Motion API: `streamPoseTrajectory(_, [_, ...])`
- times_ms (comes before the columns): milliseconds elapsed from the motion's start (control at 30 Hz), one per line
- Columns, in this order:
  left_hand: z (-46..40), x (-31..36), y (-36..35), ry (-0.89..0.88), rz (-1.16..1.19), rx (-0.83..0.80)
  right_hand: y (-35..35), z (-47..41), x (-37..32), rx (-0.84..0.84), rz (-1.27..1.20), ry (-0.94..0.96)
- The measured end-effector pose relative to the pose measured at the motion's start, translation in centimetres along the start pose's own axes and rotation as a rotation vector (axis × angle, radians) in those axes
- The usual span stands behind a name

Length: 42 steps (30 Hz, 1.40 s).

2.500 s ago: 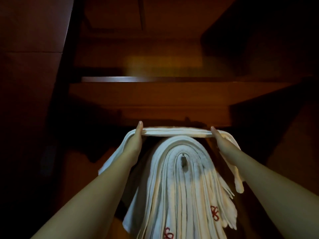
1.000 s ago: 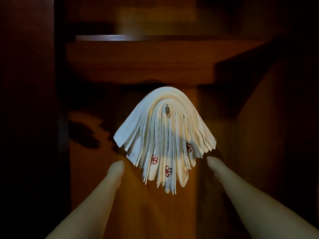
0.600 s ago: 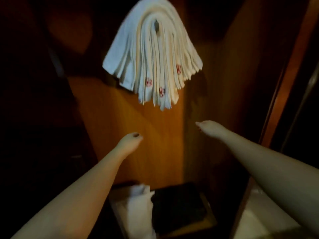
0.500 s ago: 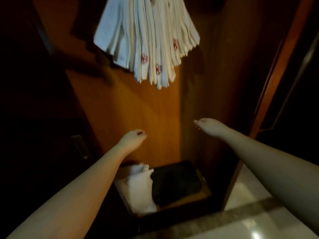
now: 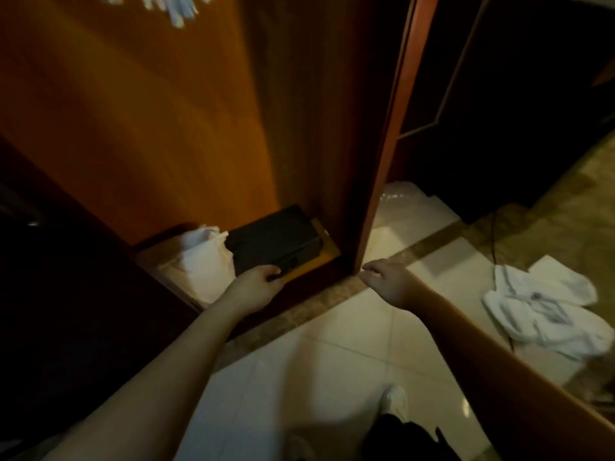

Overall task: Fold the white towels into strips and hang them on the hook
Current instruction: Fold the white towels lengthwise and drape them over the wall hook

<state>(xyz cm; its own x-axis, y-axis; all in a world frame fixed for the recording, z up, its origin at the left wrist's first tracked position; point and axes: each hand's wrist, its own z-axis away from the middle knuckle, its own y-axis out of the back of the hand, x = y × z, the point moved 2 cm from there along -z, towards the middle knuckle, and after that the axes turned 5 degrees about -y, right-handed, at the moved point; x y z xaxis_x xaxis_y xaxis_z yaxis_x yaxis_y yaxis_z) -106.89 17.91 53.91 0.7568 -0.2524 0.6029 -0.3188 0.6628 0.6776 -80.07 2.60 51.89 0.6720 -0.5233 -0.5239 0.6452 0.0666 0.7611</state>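
Note:
Only the lower tips of the hung white towels [image 5: 173, 6] show at the top edge; the hook is out of view. A heap of white towels [image 5: 545, 311] lies on the tiled floor at the right. My left hand [image 5: 256, 286] hangs in front of the wardrobe's base with loosely curled fingers and holds nothing. My right hand [image 5: 386, 281] is out over the floor near the wardrobe's side panel, fingers relaxed and empty.
Inside the wardrobe's bottom sit a black box [image 5: 273, 241] and a white bag [image 5: 203, 261]. The wooden side panel [image 5: 382, 134] stands between my hands and the right area. A thin cable [image 5: 494, 237] runs across the floor. My white shoe [image 5: 394, 399] shows below.
The view has swung down from the hung towels to the floor. Both hands let go of the towels and dropped low, empty.

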Motion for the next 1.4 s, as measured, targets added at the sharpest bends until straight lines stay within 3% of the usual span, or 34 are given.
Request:
streamPoseTrajectory(267, [-5.6,9.1,-11.3,-0.089,-0.116,-0.193,-0.3,3.9,16.8,-0.039,-0.057,-0.276])
streamPoseTrajectory(400, [-10.4,15.8,-17.4,-0.075,-0.149,-0.247,2.4,3.5,25.4,-0.075,-0.145,-0.352])
streamPoseTrajectory(700, [-22.2,31.6,-30.7,-0.144,-0.345,-0.377,10.9,1.9,43.9,-0.149,-0.101,-0.513])
streamPoseTrajectory(1033, [-34.6,43.9,-43.8,-0.286,-0.423,-0.613,16.2,-0.5,57.6,-0.114,-0.252,-0.840])
streamPoseTrajectory(1400, [-56.7,53.0,-60.8,-0.387,-0.576,-0.841,17.3,-11.5,73.9,-0.096,-0.524,-1.139])
